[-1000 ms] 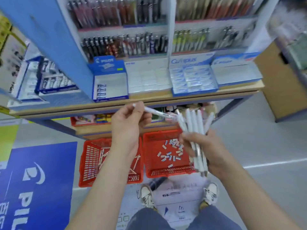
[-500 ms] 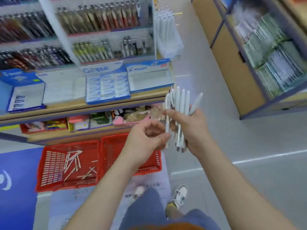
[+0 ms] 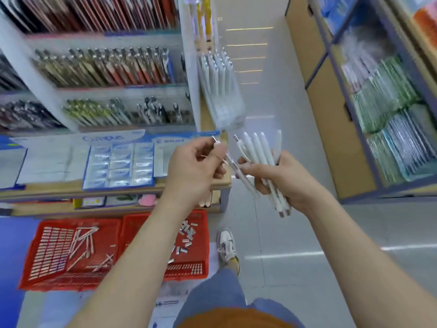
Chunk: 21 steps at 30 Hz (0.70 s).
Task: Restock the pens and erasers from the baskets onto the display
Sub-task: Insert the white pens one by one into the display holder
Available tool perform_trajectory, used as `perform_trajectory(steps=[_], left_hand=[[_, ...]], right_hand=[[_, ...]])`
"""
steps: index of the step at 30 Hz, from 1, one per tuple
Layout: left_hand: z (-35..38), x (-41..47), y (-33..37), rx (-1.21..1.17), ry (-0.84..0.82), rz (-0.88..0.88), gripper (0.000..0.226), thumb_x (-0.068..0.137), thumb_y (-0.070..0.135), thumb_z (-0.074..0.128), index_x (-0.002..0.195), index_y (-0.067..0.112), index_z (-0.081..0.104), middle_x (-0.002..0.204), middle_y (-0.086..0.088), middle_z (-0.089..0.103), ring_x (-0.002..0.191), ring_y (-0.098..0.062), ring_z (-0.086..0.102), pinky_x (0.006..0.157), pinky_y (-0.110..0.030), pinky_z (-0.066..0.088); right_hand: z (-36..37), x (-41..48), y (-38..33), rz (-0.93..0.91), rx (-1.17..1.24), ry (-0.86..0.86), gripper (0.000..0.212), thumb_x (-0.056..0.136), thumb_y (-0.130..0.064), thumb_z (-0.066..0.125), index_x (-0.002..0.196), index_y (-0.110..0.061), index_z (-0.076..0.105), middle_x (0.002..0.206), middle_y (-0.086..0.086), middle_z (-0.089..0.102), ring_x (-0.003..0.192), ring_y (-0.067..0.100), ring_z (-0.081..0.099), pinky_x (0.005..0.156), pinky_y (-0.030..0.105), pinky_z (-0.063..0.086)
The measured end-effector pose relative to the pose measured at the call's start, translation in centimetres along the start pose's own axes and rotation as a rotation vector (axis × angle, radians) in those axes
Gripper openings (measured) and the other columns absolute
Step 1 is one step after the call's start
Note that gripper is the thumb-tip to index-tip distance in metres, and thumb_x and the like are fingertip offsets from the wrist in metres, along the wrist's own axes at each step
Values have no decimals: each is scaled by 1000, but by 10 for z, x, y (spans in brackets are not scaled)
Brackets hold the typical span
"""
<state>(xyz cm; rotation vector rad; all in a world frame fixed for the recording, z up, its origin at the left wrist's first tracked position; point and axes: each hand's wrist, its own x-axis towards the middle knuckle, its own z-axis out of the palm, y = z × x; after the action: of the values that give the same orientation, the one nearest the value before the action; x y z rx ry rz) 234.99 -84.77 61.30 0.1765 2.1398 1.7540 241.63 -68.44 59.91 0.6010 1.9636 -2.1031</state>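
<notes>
Faces the display (image 3: 118,89) filling the upper left of the frame. Stands beside two red baskets at lower left, the left basket (image 3: 42,256) and the right basket (image 3: 189,268) side by side on the floor. Looks past a clear holder (image 3: 220,91) of white pens on the display's end, top centre. Grips a bundle of white pens (image 3: 260,150) in the right hand (image 3: 283,178) at centre. Pinches a single pen (image 3: 230,162) in the left hand (image 3: 194,166), lower end against the right hand. Down in the baskets: loose pens (image 3: 82,242) left, erasers (image 3: 186,235) right.

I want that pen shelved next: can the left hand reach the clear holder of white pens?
Probably yes: the holder is just above the left hand, nothing between them; the right hand is off to the side.
</notes>
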Motion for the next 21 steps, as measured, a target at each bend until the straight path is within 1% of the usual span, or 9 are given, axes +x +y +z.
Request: perform_trajectory(steps=[2,4,7,11,13,15,18,20,21], left_hand=[[7,20,7,-45,119,31,13,92,16,61,80,17,67,62,-1,63,56,-14,62,58,-28,56],[15,36,17,-68,182,70,12,90,15,62,81,21,68,64,1,67,60,-16,66,61,-27,57],[26,53,33,-83,289,109,8,88,13,66,84,19,69,69,0,69,66,-18,70,62,-27,57],[31,78,41,-41,506,159,16,84,18,71,79,33,71,71,6,71,70,-22,71,70,-43,59],[33,89,40,45,580,189,19,84,25,71,78,43,71,71,11,71,71,-20,70,72,-45,58],[42,101,36,132,657,193,19,85,30,70,79,48,68,73,10,70,73,-20,69,72,-45,57],[59,125,27,214,777,184,5,84,37,65,88,39,66,72,4,69,72,-20,68,70,-45,56],[69,143,24,285,838,191,15,85,38,62,99,33,63,74,4,69,71,-18,67,69,-43,55],[73,152,22,334,860,201,15,86,36,61,98,29,63,74,2,69,70,-19,65,68,-41,54]], right_hand=[[-21,18,-7,43,-45,-46,18,84,-9,68,98,3,65,89,28,68,45,16,44,47,26,38],[-37,35,-14,63,-35,-58,19,85,-9,67,99,4,64,87,20,72,44,16,43,47,25,38],[-56,66,-26,66,-26,40,18,84,-10,68,97,2,64,83,17,72,43,16,42,47,26,35],[-81,116,-44,47,20,155,16,86,-9,67,97,2,65,69,11,61,44,14,44,45,23,38],[-90,142,-51,43,50,162,12,87,-7,66,96,1,65,65,8,56,43,13,44,43,21,38],[-96,170,-55,64,83,133,6,88,-5,63,94,-3,63,62,7,51,42,12,43,41,20,37],[-104,205,-62,124,216,19,8,90,0,56,92,-5,61,62,6,47,44,12,43,41,21,35],[-108,219,-66,165,240,-53,10,90,-2,54,95,-6,61,61,6,47,43,13,43,42,21,35],[-109,224,-67,190,250,-91,11,91,-4,54,98,-7,61,61,7,48,44,14,43,43,22,36]])
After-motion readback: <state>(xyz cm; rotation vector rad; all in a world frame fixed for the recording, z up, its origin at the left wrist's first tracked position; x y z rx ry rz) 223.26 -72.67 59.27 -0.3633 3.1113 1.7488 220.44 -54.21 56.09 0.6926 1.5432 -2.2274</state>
